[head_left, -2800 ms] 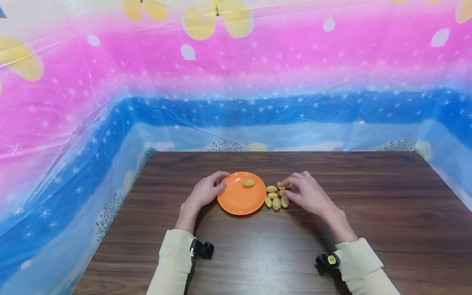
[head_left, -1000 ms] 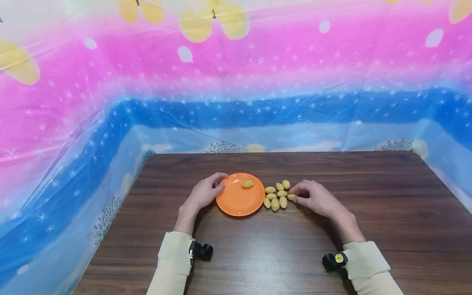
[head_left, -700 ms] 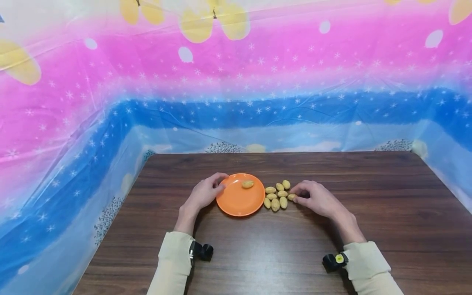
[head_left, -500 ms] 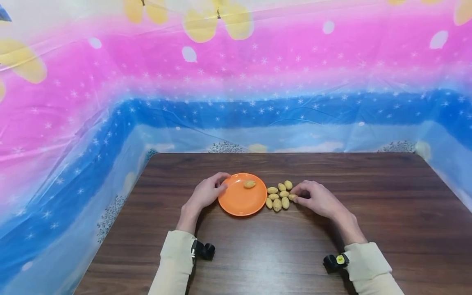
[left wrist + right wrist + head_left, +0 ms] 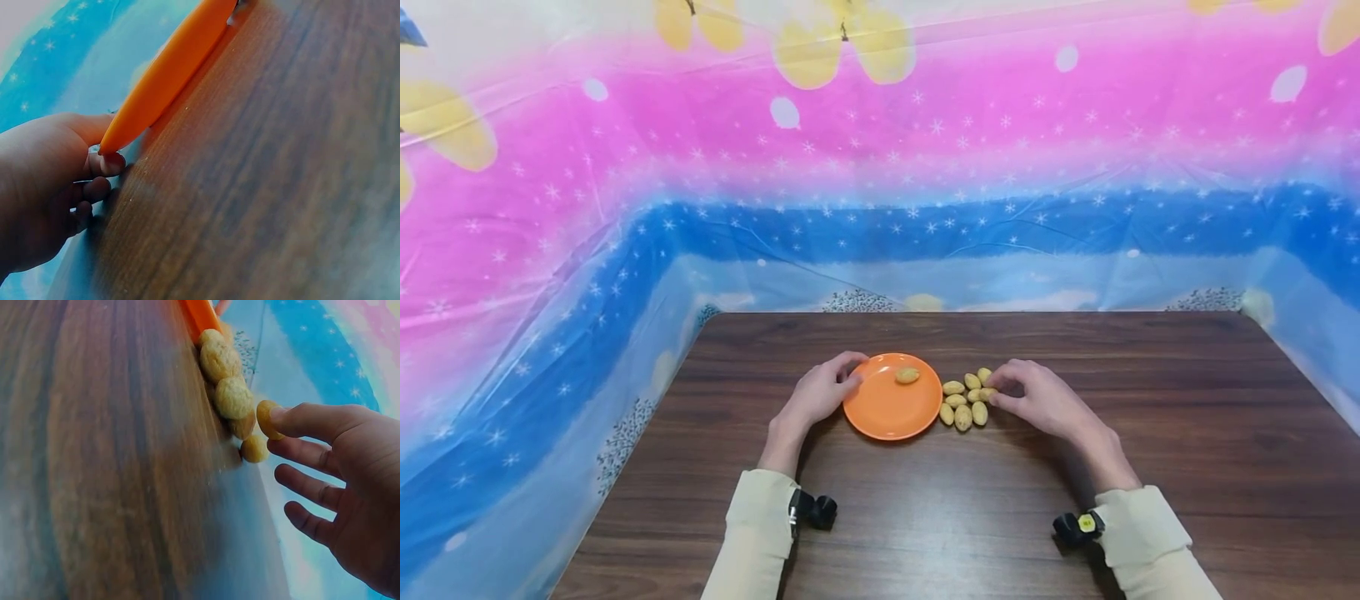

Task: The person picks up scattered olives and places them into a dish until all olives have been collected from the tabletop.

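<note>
Left hand (image 5: 820,390) pinches the orange plate (image 5: 889,412) at its rim — right hand (image 5: 1047,402) pinches one yellowish, nut-like piece (image 5: 267,420) beside the cluster (image 5: 963,417).

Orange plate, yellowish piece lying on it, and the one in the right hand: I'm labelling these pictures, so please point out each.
Orange plate (image 5: 887,410), head view: bare inner surface.
Yellowish piece on it (image 5: 907,376), head view: upper surface.
Held yellowish piece (image 5: 265,422), right wrist view: camera-facing side.
</note>
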`<state>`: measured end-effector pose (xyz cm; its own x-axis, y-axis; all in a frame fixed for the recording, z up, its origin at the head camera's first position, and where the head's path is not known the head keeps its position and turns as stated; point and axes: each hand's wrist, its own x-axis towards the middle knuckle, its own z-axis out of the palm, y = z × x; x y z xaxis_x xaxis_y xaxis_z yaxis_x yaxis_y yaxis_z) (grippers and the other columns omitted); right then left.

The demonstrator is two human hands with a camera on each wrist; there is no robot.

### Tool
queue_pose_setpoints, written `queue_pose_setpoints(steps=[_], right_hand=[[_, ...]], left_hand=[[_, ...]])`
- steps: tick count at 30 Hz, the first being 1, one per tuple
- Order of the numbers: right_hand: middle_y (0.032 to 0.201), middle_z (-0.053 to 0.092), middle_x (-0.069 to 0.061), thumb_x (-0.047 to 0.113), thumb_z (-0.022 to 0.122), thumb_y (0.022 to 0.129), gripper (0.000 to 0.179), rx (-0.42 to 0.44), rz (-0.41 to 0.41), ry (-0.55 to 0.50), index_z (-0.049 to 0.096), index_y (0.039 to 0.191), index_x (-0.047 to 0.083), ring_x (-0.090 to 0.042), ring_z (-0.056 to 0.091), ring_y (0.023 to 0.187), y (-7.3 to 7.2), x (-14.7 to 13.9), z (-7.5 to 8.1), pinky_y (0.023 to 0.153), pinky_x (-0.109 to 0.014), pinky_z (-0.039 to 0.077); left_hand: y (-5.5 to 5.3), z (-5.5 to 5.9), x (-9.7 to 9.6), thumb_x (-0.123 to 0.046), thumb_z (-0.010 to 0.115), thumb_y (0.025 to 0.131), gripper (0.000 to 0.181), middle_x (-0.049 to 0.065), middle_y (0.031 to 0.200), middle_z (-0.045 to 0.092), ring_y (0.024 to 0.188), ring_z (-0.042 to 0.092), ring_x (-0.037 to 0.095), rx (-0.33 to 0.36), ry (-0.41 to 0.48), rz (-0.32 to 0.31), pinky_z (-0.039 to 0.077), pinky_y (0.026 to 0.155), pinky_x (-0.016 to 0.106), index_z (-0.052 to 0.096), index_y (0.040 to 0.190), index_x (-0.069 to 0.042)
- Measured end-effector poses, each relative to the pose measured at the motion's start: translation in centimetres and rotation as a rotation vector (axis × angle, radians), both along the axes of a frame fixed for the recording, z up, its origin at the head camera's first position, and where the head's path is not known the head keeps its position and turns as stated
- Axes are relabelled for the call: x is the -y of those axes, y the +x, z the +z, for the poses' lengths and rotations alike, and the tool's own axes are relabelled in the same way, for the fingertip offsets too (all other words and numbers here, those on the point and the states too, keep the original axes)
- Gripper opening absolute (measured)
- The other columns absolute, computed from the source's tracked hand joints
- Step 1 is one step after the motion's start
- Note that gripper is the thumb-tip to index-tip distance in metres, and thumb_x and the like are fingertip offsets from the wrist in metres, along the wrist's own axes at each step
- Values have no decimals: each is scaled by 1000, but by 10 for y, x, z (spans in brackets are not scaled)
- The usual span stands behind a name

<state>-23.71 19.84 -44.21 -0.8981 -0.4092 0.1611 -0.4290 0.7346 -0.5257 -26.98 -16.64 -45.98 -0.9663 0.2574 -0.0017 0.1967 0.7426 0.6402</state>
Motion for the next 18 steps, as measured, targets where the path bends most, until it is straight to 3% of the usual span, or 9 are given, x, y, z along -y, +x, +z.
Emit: queue_pose_setpoints(steps=[7, 18], right_hand=[[108, 68, 2, 22, 72, 95, 19, -20, 25, 23, 74, 113, 16, -22, 63, 103, -1, 10, 6, 91, -49, 49], [103, 66, 7, 23, 72, 95, 18, -23, 74, 47, 74, 113, 19, -15, 59, 94, -9, 30, 13, 80, -39, 49]], left_hand=[[0, 1, 0, -32, 58, 103, 36, 5, 85, 54, 74, 51, 22, -2, 2, 3, 38, 65, 34, 56, 139, -30], [0, 0, 1, -31, 58, 103, 36, 5, 84, 54, 72, 51, 22, -7, 2, 4, 38, 63, 34, 57, 139, -30]])
